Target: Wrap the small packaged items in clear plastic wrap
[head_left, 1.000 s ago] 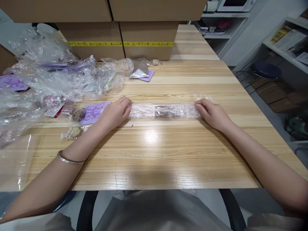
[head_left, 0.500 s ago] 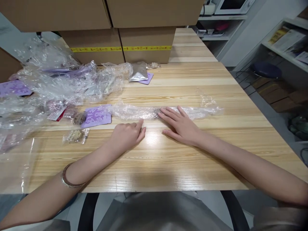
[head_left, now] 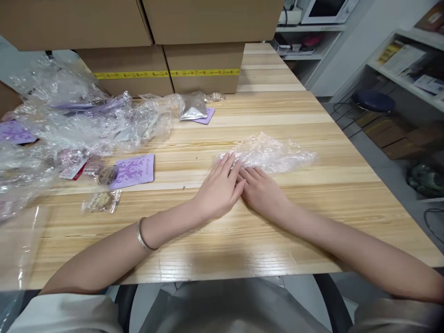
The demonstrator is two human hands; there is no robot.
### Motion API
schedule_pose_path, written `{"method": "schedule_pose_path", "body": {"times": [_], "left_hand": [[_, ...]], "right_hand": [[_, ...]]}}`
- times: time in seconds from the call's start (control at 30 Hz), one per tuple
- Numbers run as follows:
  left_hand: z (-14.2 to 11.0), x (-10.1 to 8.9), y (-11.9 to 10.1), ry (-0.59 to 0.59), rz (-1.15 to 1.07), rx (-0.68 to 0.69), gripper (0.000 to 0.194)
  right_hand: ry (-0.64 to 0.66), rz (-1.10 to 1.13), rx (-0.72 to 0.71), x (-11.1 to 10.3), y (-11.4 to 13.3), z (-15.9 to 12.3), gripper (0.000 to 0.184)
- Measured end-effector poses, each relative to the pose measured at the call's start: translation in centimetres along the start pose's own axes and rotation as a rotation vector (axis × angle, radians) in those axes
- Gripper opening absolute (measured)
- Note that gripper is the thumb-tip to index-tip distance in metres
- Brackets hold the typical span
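Observation:
A crumpled sheet of clear plastic wrap (head_left: 268,152) lies on the wooden table in front of me, bunched toward the right. My left hand (head_left: 220,189) rests at its near left edge, fingers stretched out and pointing away from me. Beside it, touching at the fingers, my right hand (head_left: 263,192) lies palm down with fingers extended over the near edge of the wrap. Whatever is under the fingers is hidden. Neither hand visibly grasps anything.
Left of my hands are a purple printed card (head_left: 133,170), a small packet (head_left: 101,200) and a large heap of clear plastic (head_left: 86,122). A silver pouch (head_left: 194,106) lies near the cardboard boxes (head_left: 208,69) at the back. The table's right edge slants away.
The long flattened strip of wrap has become a shorter crumpled bunch on the right. My hands came inward from its two ends and now meet. The view has shifted slightly.

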State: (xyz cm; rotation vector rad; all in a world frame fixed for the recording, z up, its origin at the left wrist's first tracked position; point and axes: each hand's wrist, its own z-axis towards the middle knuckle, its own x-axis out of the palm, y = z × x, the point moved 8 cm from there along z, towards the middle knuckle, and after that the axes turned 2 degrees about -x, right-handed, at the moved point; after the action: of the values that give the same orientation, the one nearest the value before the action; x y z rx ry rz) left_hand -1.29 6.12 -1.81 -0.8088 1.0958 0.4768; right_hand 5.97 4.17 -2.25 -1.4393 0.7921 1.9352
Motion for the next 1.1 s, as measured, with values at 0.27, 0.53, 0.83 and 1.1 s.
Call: {"method": "schedule_pose_path", "body": {"times": [0.27,0.53,0.83,1.1], "left_hand": [[0.0,0.7,0.1,0.069,0.004,0.033,0.059],[-0.1,0.9,0.5,0.091,0.023,0.065,0.053],[-0.1,0.9,0.3,0.082,0.045,0.115,0.055],[-0.1,-0.1,0.4,0.011,0.026,0.116,0.042]], "right_hand": [[0.0,-0.153,0.463,-2.2,-2.0,-4.9,0.074],[0.007,0.323,0.662,-1.8,-11.6,-3.1,0.067],[-0.347,0.369,0.313,-2.1,-8.6,-0.8,0.067],[-0.104,0.199,0.021,-0.1,-7.4,0.0,0.066]]}}
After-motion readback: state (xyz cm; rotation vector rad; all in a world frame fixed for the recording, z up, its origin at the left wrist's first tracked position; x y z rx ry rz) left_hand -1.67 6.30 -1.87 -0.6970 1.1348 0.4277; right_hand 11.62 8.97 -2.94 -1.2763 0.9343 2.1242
